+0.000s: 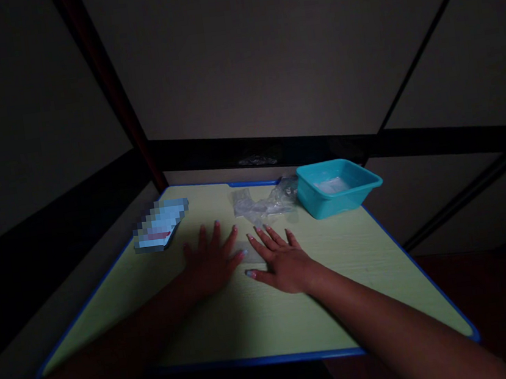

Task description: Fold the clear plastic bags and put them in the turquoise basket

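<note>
Pale green laminate with a blue edge formed the table (pixel 251 325), and both forearms reached across it from the near side. The left hand (pixel 211 262) lay palm down with its fingers spread apart and flat, gripping nothing. The right hand (pixel 280 260) lay the same way, fingers fanned and open. Between the two thumbs and index fingertips sat a small clear plastic sheet (pixel 249 253), pressed against the surface; its outline was faint in the dim light, and how much of it lay under the fingers could not be told.

For the flattening in hand, even downward pressure from both palms seemed advisable, with the fingers sliding outward from the middle so that the film would not bunch or slip.

Just beyond the fingertips lay crumpled clear plastic bags (pixel 264 203). Beyond the right fingertips and to their right stood a teal tub (pixel 339 191), touching or nearly touching the bags. Beyond the left fingertips and to their left lay a flat pixelated object (pixel 160 225).
</note>
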### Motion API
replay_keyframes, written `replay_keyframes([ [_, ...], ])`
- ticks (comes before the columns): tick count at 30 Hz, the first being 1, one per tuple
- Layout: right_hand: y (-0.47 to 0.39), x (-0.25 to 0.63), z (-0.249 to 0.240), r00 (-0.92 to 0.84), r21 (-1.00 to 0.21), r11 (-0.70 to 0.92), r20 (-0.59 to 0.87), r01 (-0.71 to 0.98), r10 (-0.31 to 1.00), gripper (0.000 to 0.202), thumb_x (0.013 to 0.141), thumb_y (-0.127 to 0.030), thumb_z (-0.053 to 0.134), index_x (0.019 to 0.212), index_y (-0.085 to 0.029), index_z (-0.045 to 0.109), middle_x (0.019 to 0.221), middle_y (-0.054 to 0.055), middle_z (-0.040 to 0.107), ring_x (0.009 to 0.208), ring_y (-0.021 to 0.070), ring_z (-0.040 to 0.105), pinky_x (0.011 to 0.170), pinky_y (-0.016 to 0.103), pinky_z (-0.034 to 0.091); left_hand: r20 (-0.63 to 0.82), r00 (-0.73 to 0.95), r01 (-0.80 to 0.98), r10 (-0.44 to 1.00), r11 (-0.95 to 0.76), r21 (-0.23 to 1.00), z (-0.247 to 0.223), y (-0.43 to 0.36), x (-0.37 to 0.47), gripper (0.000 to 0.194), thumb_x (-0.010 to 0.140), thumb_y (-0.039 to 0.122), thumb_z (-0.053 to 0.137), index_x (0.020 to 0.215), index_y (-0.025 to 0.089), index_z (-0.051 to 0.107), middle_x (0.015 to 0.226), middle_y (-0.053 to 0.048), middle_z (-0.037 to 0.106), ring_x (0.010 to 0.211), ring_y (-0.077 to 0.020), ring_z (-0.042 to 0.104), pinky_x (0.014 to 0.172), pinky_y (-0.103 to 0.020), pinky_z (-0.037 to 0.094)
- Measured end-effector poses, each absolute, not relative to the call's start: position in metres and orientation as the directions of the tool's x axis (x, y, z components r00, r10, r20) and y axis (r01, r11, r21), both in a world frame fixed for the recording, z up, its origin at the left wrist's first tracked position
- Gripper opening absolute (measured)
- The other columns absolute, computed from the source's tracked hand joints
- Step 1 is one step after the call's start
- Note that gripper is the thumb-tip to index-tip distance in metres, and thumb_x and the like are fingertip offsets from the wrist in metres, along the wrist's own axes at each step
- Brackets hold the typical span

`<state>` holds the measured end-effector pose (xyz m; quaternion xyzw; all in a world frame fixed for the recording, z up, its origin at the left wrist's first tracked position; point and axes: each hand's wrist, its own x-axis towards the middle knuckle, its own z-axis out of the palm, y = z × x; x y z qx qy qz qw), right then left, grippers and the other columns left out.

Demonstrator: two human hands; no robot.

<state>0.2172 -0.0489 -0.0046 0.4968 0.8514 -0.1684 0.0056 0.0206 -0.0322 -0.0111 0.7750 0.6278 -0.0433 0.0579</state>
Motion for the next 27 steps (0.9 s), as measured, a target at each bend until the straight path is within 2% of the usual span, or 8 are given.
replay_keyframes([
  [5, -0.049, 0.218, -0.005, -0.510, -0.291, 0.452, -0.171, 0.843, 0.843, 0.087, 0.086, -0.076, 0.024, 0.154, -0.024, 0.007, 0.159, 0.006, -0.005, 0.146, 0.0290, -0.008, 0.110, 0.064, -0.005, -0.131, 0.168, 0.985, 0.977, -0.171, -0.014, -0.014, -0.030, 0.020, 0.068, 0.092, 0.064, 0.029, 0.152, 0.034, 0.013, 0.160, -0.015, 0.006, 0.142, -0.0485, 0.006, 0.099, -0.074, 0.021],
  [8, -0.049, 0.218, -0.007, -0.517, -0.302, 0.460, -0.146, 0.835, 0.843, 0.087, 0.085, -0.077, 0.023, 0.154, -0.025, 0.009, 0.159, 0.007, -0.002, 0.147, 0.0293, -0.006, 0.110, 0.065, -0.004, -0.040, 0.177, 0.982, 0.983, -0.179, -0.056, -0.016, -0.030, 0.021, 0.069, 0.092, 0.061, 0.032, 0.152, 0.029, 0.018, 0.159, -0.018, 0.008, 0.142, -0.0473, 0.007, 0.098, -0.073, 0.024],
  [11, -0.049, 0.217, -0.009, -0.512, -0.287, 0.462, -0.126, 0.839, 0.850, 0.086, 0.086, -0.076, 0.024, 0.154, -0.025, 0.009, 0.159, 0.007, 0.001, 0.147, 0.0295, -0.005, 0.110, 0.065, -0.003, 0.077, 0.334, 0.940, 0.939, -0.327, -0.096, -0.017, -0.030, 0.025, 0.067, 0.094, 0.054, 0.033, 0.152, 0.023, 0.020, 0.159, -0.016, 0.010, 0.145, -0.0393, 0.005, 0.105, -0.071, 0.017],
  [14, -0.048, 0.216, -0.010, -0.506, -0.244, 0.470, -0.111, 0.848, 0.855, 0.084, 0.087, -0.074, 0.024, 0.154, -0.024, 0.011, 0.160, 0.009, 0.003, 0.147, 0.0306, -0.004, 0.110, 0.066, -0.003, 0.017, 0.462, 0.886, 0.887, -0.461, -0.042, -0.018, -0.030, 0.029, 0.062, 0.097, 0.049, 0.029, 0.152, 0.022, 0.020, 0.160, -0.013, 0.011, 0.147, -0.0315, 0.007, 0.108, -0.067, 0.016],
  [18, -0.048, 0.215, -0.010, -0.494, -0.198, 0.468, -0.111, 0.861, 0.862, 0.082, 0.088, -0.072, 0.024, 0.154, -0.025, 0.010, 0.160, 0.008, 0.002, 0.147, 0.0312, -0.003, 0.110, 0.065, -0.001, -0.096, 0.428, 0.904, 0.899, -0.425, 0.048, -0.018, -0.032, 0.032, 0.066, 0.096, 0.053, 0.025, 0.153, 0.022, 0.013, 0.160, -0.015, 0.007, 0.147, -0.0313, 0.006, 0.109, -0.064, 0.019],
  [23, -0.052, 0.218, -0.007, -0.491, -0.165, 0.472, -0.099, 0.866, 0.866, 0.078, 0.089, -0.072, 0.023, 0.153, -0.031, 0.009, 0.161, 0.004, 0.003, 0.147, 0.0304, -0.003, 0.111, 0.062, -0.001, -0.059, 0.293, 0.955, 0.954, -0.290, 0.058, -0.022, -0.037, 0.024, 0.070, 0.093, 0.062, 0.022, 0.153, 0.027, 0.014, 0.160, -0.012, 0.007, 0.145, -0.0381, 0.007, 0.108, -0.065, 0.017],
  [25, -0.055, 0.222, -0.006, -0.473, -0.151, 0.457, -0.089, 0.876, 0.877, 0.077, 0.089, -0.072, 0.020, 0.153, -0.032, 0.009, 0.161, 0.003, 0.003, 0.147, 0.0304, -0.003, 0.111, 0.062, -0.002, -0.058, 0.245, 0.968, 0.968, -0.240, 0.069, -0.024, -0.038, 0.016, 0.070, 0.093, 0.063, 0.021, 0.153, 0.028, 0.016, 0.160, -0.011, 0.006, 0.145, -0.0379, 0.007, 0.110, -0.063, 0.016],
  [27, -0.058, 0.228, -0.006, -0.444, -0.142, 0.429, -0.095, 0.892, 0.891, 0.077, 0.089, -0.072, 0.017, 0.153, -0.032, 0.007, 0.161, 0.003, 0.003, 0.147, 0.0301, -0.002, 0.111, 0.062, 0.000, -0.056, 0.216, 0.974, 0.975, -0.211, 0.077, -0.024, -0.037, 0.007, 0.070, 0.094, 0.061, 0.020, 0.153, 0.024, 0.016, 0.159, -0.014, 0.008, 0.146, -0.0350, 0.008, 0.111, -0.059, 0.017],
])
